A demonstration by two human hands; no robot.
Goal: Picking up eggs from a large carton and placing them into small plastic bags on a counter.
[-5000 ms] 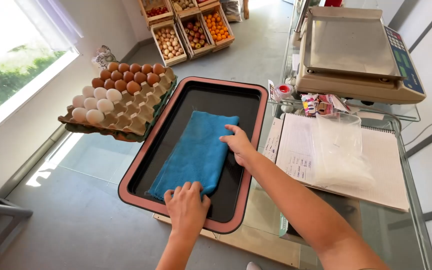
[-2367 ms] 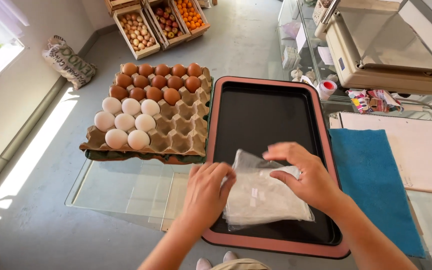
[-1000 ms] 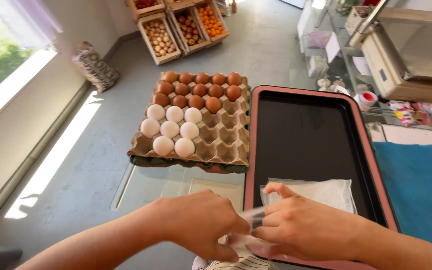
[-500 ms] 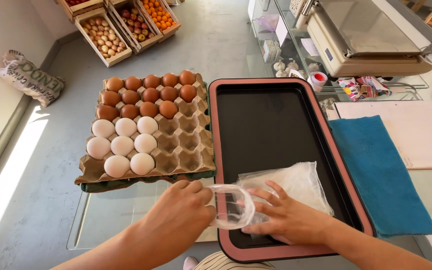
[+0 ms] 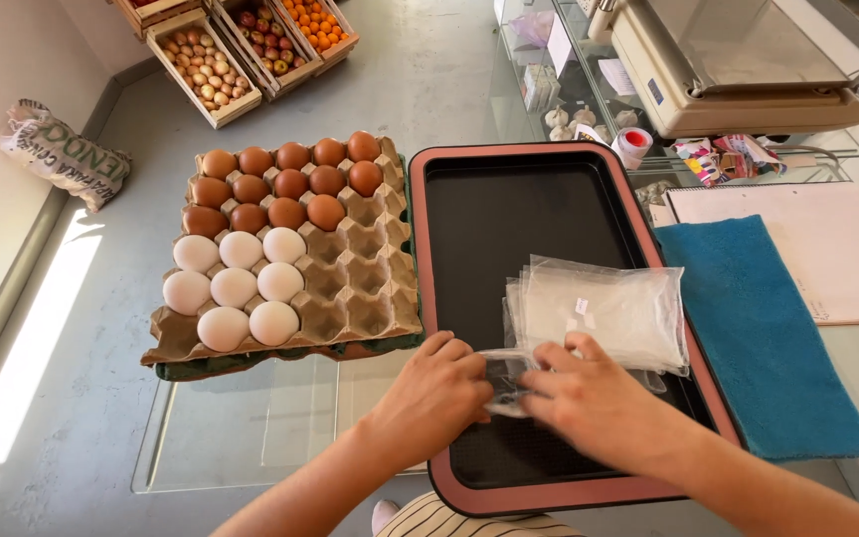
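- Where the two hands meet over the near part of the tray, a small clear plastic bag (image 5: 505,378) is pinched between them, crumpled, just above the black tray floor.
- The left hand (image 5: 436,393) is curled, fingertips closed on the bag's left edge.
- The right hand (image 5: 597,406) lies palm down, its fingers closed on the bag's right side and overlapping the near edge of a stack of clear bags (image 5: 603,311).
- That stack lies flat on the right half of the tray, touching the held bag.
- The tray (image 5: 420,249) is black with a pink rim and sits on a glass counter (image 5: 251,428).
- Just right of the tray lies a blue cloth (image 5: 763,338), and beyond it a sheet of white paper (image 5: 807,239).
- Left of the tray, touching its rim, is a cardboard egg carton (image 5: 350,288) holding brown eggs (image 5: 285,184) at the far end and white eggs (image 5: 236,283) nearer; its right-hand cups are bare.
- A weighing scale (image 5: 738,60) stands beyond the tray.
- On the floor lie wooden crates of produce (image 5: 241,40) and a sack (image 5: 64,154).
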